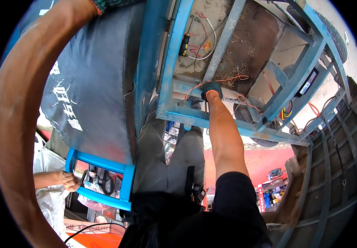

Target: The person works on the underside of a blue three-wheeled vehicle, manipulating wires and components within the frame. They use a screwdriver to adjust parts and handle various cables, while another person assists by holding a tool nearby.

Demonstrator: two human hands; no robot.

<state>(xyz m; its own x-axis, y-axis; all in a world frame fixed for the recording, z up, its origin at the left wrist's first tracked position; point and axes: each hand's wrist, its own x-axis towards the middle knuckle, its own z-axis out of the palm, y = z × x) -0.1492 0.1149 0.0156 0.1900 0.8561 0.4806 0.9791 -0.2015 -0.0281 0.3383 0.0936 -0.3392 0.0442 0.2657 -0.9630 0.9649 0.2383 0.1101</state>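
My left arm curves up along the left side to my left hand (108,3), in a dark green glove, cut off at the top edge above a black padded seat (96,82); its fingers are hidden. My right hand (211,90), in a similar glove with an orange cuff, is closed at a crossbar of the blue metal frame (178,35), with a thin dark rod below it; what it holds is unclear. An orange wire (238,77) runs beside it. A yellow-black screwdriver (184,45) and loose wires lie inside the frame.
Another person's hand (69,180) grips a blue tubular bar (104,200) at lower left. Wheels (333,37) and a black labelled component (305,82) sit at right. A slatted metal bed (333,173) fills the lower right, beside small goods (273,194) on red.
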